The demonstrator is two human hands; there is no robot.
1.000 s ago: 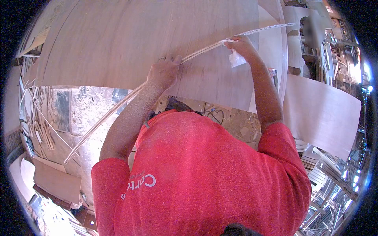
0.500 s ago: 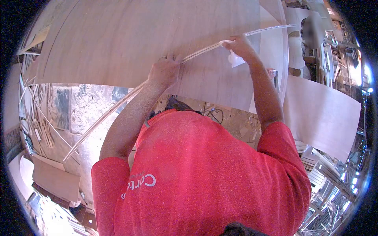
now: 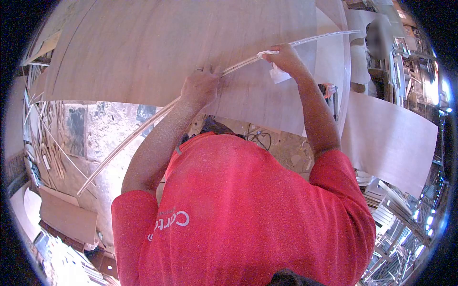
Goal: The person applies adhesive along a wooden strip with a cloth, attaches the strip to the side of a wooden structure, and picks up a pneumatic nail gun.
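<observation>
A long thin wooden strip (image 3: 241,64) slants across the view, from the lower left up to the right. My left hand (image 3: 201,86) is closed round it near the middle, with a ring on one finger. Farther along, my right hand (image 3: 285,58) presses a crumpled white piece of cloth or thin plastic (image 3: 279,75) against the strip. One end of this piece wraps the strip and the rest hangs below the fingers. Beyond the right hand, the strip looks whitish and shiny. Under both hands lies a large plywood sheet (image 3: 143,52).
An orange and black tool (image 3: 328,90) lies beside my right forearm. Another plywood sheet (image 3: 389,138) is at the right. Scrap strips (image 3: 52,157) lean at the left, and a cable (image 3: 260,139) lies on the floor. A blurred person's head (image 3: 378,38) shows at the upper right.
My right hand has slid a little left along the strip with the white piece, toward my left hand. More of the orange tool shows. My left hand stays in place.
</observation>
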